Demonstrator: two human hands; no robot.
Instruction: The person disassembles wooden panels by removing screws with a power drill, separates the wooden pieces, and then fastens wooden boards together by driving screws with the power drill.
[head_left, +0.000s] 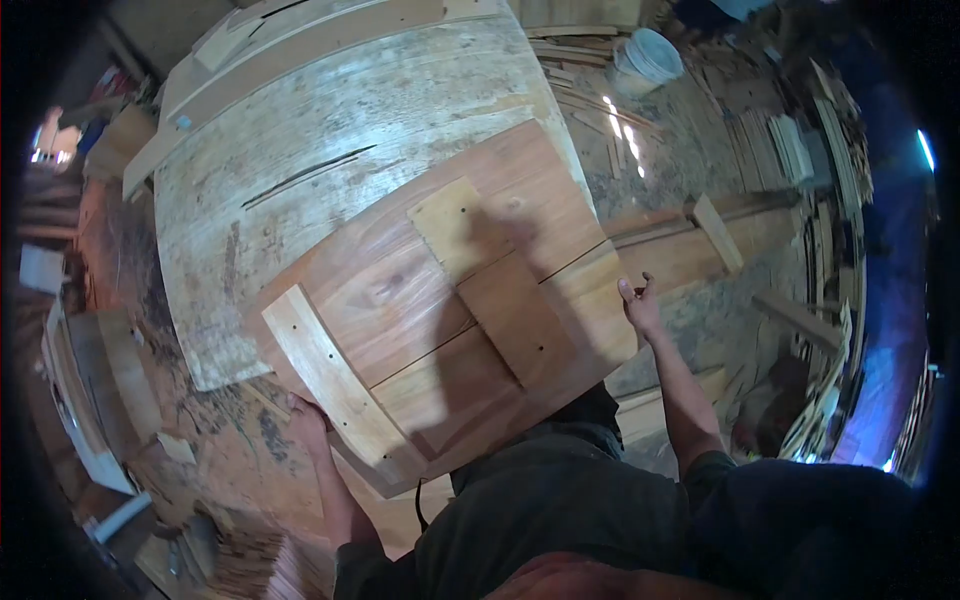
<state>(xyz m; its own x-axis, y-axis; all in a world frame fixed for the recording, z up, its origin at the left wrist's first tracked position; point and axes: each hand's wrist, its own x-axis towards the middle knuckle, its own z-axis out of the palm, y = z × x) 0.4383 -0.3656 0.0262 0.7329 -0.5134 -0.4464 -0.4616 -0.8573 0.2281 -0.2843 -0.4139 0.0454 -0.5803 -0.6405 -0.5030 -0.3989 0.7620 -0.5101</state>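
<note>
Nearest the camera is the dark shirt (570, 500); the panel (390, 290) lies just beyond it, its far part overlapping the counter (200, 260). Left hand (310, 425) is at the near-left edge beside the pale strip (335, 370); its closure cannot be told. Right hand (641, 305) is at the right edge, thumb and fingers spread; firm contact cannot be confirmed. In my judgement, the panel should be supported evenly from both sides and kept level. Room for moving: counter surface extends far-left, bearing a sliver (308, 177); a block (718, 232) stands off to the right.
</note>
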